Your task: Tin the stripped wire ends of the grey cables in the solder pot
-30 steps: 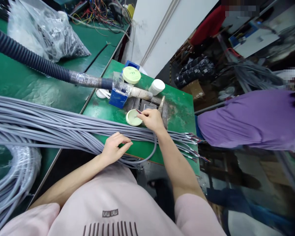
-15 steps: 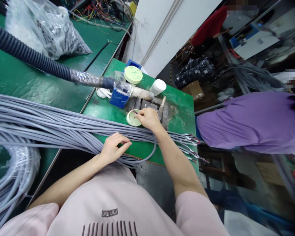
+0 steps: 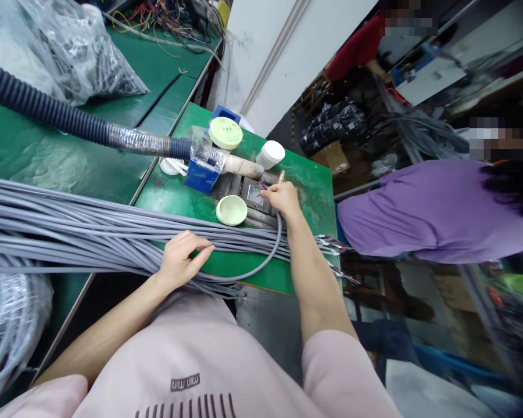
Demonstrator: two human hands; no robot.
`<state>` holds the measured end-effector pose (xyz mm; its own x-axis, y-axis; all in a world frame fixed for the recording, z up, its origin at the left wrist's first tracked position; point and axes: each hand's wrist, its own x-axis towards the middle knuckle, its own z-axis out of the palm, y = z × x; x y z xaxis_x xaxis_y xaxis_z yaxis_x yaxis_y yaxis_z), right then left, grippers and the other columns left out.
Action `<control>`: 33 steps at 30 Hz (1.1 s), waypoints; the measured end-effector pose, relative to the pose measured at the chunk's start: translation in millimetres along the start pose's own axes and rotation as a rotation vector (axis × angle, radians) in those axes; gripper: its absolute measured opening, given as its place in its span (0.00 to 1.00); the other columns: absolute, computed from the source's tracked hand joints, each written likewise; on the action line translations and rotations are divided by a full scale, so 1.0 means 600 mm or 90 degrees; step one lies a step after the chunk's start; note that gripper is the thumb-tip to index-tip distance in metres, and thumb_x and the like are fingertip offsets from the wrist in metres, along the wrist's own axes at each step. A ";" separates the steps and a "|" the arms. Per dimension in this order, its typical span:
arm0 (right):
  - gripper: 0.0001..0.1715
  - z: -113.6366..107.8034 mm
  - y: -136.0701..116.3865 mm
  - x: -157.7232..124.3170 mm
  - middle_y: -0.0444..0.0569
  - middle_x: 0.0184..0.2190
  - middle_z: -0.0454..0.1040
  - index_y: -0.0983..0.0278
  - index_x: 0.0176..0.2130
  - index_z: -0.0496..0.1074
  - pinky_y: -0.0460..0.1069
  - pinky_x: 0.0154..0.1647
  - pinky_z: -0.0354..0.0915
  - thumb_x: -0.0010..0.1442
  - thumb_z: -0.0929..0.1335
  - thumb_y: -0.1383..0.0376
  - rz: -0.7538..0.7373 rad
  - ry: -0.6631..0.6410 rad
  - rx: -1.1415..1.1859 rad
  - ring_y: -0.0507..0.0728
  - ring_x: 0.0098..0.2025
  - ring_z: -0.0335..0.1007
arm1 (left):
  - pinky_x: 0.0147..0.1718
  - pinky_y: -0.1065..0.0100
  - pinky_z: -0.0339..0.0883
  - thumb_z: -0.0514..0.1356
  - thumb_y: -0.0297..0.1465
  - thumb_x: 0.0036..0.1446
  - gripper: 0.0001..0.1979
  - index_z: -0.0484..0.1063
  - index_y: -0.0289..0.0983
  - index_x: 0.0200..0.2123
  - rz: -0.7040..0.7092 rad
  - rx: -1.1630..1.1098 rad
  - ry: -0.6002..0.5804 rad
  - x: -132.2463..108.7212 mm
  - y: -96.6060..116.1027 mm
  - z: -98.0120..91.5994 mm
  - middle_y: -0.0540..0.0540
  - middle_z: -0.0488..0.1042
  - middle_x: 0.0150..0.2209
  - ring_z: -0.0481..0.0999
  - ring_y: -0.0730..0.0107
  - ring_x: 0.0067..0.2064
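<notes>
1. Step in hand: judged from the hand's position, coloured wire ends [image 3: 263,184] were being presented at the small metal plate [image 3: 255,195], just at 9 o'clock from the right hand [image 3: 284,198].
2. Right fingers: thumb and forefinger were pinched together on the wire ends. The grey cable [image 3: 265,264] curved from beneath this hand toward 7 o'clock.
3. Left fingers: these were loosely curled, thumb near forefinger, with nothing visible between them. The left hand [image 3: 183,259] lay at the cable bundle [image 3: 108,217]; whether it pressed down could not be told.
4. Next move: in judgement, it called for a steady pinch, small fingertip adjustments and slack in the loop.
5. Obstructions: the hose nozzle [image 3: 244,166] stood at 10 o'clock, the open pale-green dish [image 3: 232,211] at 9, the white jar [image 3: 271,154] near 12.
6. Clearance: bare green bench [image 3: 317,174] extended toward 2 o'clock. Its right edge lay at 3, with a co-worker's purple shirt [image 3: 414,212] beyond; the near edge lay at 6.
</notes>
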<state>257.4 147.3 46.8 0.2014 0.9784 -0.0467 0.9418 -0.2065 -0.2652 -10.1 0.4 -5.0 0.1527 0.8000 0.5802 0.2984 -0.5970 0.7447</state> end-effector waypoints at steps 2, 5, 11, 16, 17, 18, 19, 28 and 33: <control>0.13 0.006 0.001 0.004 0.46 0.21 0.73 0.66 0.27 0.81 0.46 0.28 0.56 0.49 0.70 0.60 0.010 -0.007 -0.022 0.53 0.28 0.67 | 0.31 0.67 0.65 0.61 0.26 0.56 0.02 0.74 0.37 0.31 -0.006 0.000 -0.002 0.000 -0.001 0.000 0.48 0.78 0.27 0.72 0.72 0.28; 0.13 0.010 0.001 0.007 0.48 0.24 0.76 0.65 0.27 0.81 0.46 0.30 0.58 0.50 0.70 0.59 0.015 -0.015 -0.052 0.54 0.30 0.69 | 0.30 0.67 0.65 0.61 0.27 0.56 0.02 0.73 0.37 0.31 -0.007 0.003 -0.003 0.000 -0.002 0.000 0.48 0.78 0.27 0.71 0.72 0.28; 0.13 0.016 0.004 0.013 0.50 0.27 0.78 0.65 0.28 0.81 0.47 0.33 0.60 0.51 0.70 0.58 0.016 -0.023 -0.082 0.56 0.33 0.71 | 0.30 0.67 0.64 0.61 0.27 0.56 0.02 0.73 0.37 0.31 -0.006 -0.005 -0.001 0.002 -0.003 -0.001 0.48 0.77 0.26 0.71 0.72 0.27; 0.13 0.012 0.006 0.009 0.49 0.24 0.76 0.65 0.26 0.80 0.47 0.30 0.59 0.50 0.69 0.58 0.005 -0.013 -0.068 0.56 0.31 0.71 | 0.30 0.67 0.64 0.61 0.27 0.56 0.03 0.74 0.37 0.31 -0.017 -0.008 -0.005 0.003 -0.002 -0.002 0.48 0.78 0.26 0.71 0.72 0.27; 0.13 0.010 0.007 0.007 0.49 0.24 0.76 0.65 0.27 0.80 0.47 0.30 0.59 0.50 0.69 0.58 0.005 -0.008 -0.065 0.55 0.30 0.70 | 0.30 0.67 0.64 0.61 0.28 0.57 0.03 0.74 0.37 0.31 -0.020 -0.010 -0.006 0.003 -0.001 -0.002 0.48 0.78 0.26 0.71 0.72 0.27; 0.13 0.008 0.007 0.006 0.48 0.24 0.76 0.65 0.27 0.80 0.47 0.29 0.58 0.50 0.69 0.58 0.003 -0.004 -0.062 0.55 0.29 0.70 | 0.30 0.67 0.64 0.61 0.28 0.57 0.03 0.74 0.37 0.30 -0.022 -0.010 -0.006 0.003 -0.001 -0.002 0.48 0.78 0.26 0.71 0.72 0.27; 0.14 0.006 0.008 0.005 0.48 0.23 0.75 0.65 0.27 0.80 0.47 0.29 0.58 0.50 0.69 0.58 0.001 -0.001 -0.062 0.55 0.29 0.70 | 0.30 0.67 0.64 0.60 0.28 0.57 0.04 0.74 0.37 0.30 -0.023 -0.010 -0.006 0.003 -0.001 -0.002 0.48 0.78 0.26 0.71 0.72 0.27; 0.14 0.016 0.012 0.009 0.51 0.25 0.77 0.65 0.28 0.81 0.48 0.31 0.58 0.50 0.69 0.59 -0.002 -0.020 -0.067 0.56 0.31 0.70 | 0.30 0.68 0.64 0.61 0.27 0.56 0.03 0.73 0.37 0.30 -0.018 -0.004 -0.003 0.003 -0.002 -0.001 0.48 0.77 0.25 0.71 0.72 0.27; 0.13 0.019 0.016 0.010 0.49 0.23 0.75 0.66 0.26 0.80 0.48 0.30 0.56 0.49 0.69 0.59 -0.005 -0.021 -0.059 0.55 0.30 0.67 | 0.30 0.68 0.64 0.61 0.26 0.56 0.03 0.73 0.36 0.30 -0.017 -0.002 -0.005 0.003 -0.001 -0.002 0.48 0.77 0.26 0.70 0.73 0.27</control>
<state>264.4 151.4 33.2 0.1863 0.9795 -0.0769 0.9644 -0.1972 -0.1762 -10.9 2.3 -4.1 0.1522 0.8164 0.5571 0.2990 -0.5752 0.7614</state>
